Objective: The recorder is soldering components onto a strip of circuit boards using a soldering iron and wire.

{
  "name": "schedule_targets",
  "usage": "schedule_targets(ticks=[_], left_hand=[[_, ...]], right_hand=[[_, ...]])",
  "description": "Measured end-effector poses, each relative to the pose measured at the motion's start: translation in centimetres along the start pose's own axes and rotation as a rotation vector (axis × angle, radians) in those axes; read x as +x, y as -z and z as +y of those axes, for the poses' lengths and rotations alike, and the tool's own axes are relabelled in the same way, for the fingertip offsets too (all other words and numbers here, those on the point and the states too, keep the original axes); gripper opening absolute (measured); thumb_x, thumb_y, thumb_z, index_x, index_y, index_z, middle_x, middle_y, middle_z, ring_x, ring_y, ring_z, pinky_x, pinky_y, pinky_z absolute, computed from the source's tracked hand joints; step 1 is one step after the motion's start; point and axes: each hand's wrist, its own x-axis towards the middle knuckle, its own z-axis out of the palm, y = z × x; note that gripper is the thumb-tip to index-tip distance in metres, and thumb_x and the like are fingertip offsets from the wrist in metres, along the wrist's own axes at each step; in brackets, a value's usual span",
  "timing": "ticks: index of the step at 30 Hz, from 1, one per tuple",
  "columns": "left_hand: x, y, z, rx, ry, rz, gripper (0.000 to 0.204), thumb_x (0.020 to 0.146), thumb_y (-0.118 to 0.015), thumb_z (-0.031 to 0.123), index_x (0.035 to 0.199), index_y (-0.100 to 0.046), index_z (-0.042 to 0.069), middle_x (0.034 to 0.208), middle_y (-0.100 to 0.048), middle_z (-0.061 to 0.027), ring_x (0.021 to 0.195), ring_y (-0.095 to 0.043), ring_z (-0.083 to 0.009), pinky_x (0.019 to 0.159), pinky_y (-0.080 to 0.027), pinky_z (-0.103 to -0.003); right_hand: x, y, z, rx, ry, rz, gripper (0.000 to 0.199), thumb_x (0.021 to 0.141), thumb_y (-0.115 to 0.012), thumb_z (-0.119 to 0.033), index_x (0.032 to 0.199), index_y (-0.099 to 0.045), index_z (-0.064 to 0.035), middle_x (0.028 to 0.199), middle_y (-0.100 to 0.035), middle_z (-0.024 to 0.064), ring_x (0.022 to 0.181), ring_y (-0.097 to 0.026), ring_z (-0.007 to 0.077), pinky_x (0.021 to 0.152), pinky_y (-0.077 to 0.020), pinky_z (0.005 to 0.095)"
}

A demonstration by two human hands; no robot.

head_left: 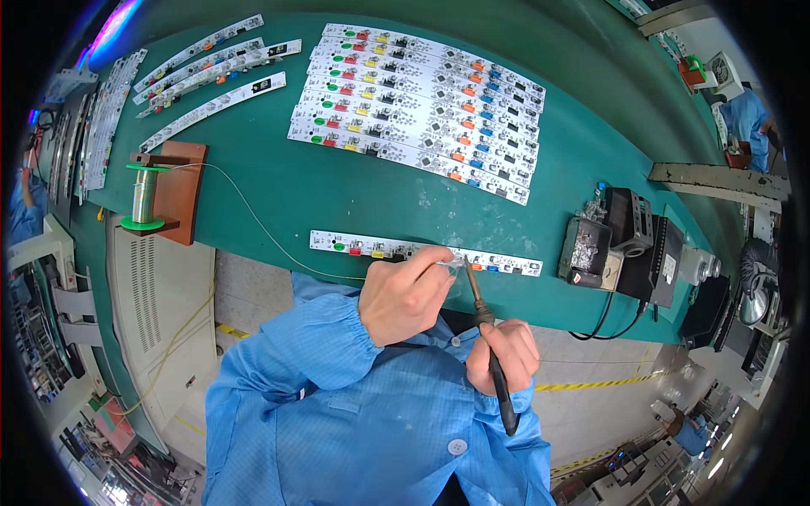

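My right hand (504,354) grips a black soldering iron (489,337) like a pen, its tip touching a long white circuit board strip (506,264) that lies along the near edge of the green table (278,185). My left hand (407,291) is closed on a thin solder wire (253,215) and holds its end at the iron's tip. The wire runs back to a green spool (143,196) on a brown wooden stand (179,192) at the left. Both my sleeves are blue.
Several white board strips (422,110) with coloured parts lie in rows further back, and more strips (211,72) sit at the far left. A black soldering station and iron holder (620,244) stand at the right. Other people in blue work at the left and right rims.
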Motion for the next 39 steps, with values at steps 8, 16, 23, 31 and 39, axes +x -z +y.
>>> schedule_targets(ticks=[8,16,23,31,39], left_hand=[[0.0,0.2,0.3,-0.023,0.031,-0.009,0.011,0.07,-0.071,0.001,0.075,-0.062,0.003,0.094,-0.064,-0.0072,0.067,-0.064,-0.0197,0.047,-0.048,-0.031],[-1.1,-0.4,-0.3,0.294,-0.343,0.055,0.012,0.057,-0.06,0.018,0.059,-0.055,0.007,0.068,-0.053,-0.0066,0.095,-0.06,-0.0264,0.04,-0.042,-0.035],[-1.7,-1.0,0.3,-0.007,-0.086,0.106,0.011,0.078,-0.061,0.01,0.078,-0.057,-0.001,0.101,-0.058,-0.0113,0.057,-0.058,-0.0265,0.05,-0.047,-0.038],[-1.5,-0.6,0.4,0.119,-0.185,0.152,0.011,0.07,-0.061,0.012,0.065,-0.058,0.003,0.077,-0.056,-0.0085,0.073,-0.06,-0.0251,0.047,-0.045,-0.038],[-0.5,0.2,0.7,0.167,-0.207,0.07,0.016,0.069,-0.07,0.008,0.06,-0.057,0.007,0.089,-0.066,-0.0078,0.074,-0.063,-0.0181,0.04,-0.044,-0.033]], right_hand=[[-1.2,0.6,0.4,-0.036,-0.005,0.047,0.012,0.074,-0.057,0.004,0.085,-0.062,0.0061,0.061,-0.055,0.0128,0.051,-0.052,0.0253,0.049,-0.044,0.0347],[-4.8,4.1,2.9,-0.507,-0.362,0.19,0.033,0.098,-0.047,-0.011,0.123,-0.054,0.0089,0.118,-0.059,0.0236,0.108,-0.058,0.0325,0.097,-0.0427,0.0423],[-4.2,3.6,4.1,-0.372,-0.091,0.354,0.028,0.094,-0.057,-0.013,0.104,-0.061,0.012,0.094,-0.062,0.0264,0.082,-0.058,0.038,0.077,-0.0444,0.0453],[-4.0,2.9,4.0,-0.258,-0.028,0.484,0.027,0.094,-0.058,-0.011,0.112,-0.059,0.0081,0.103,-0.063,0.0238,0.085,-0.061,0.0335,0.077,-0.0479,0.0407],[-5.9,5.0,5.7,-0.397,-0.336,0.27,0.033,0.089,-0.048,-0.005,0.119,-0.058,0.0063,0.112,-0.062,0.0194,0.103,-0.059,0.0291,0.092,-0.0454,0.0401]])
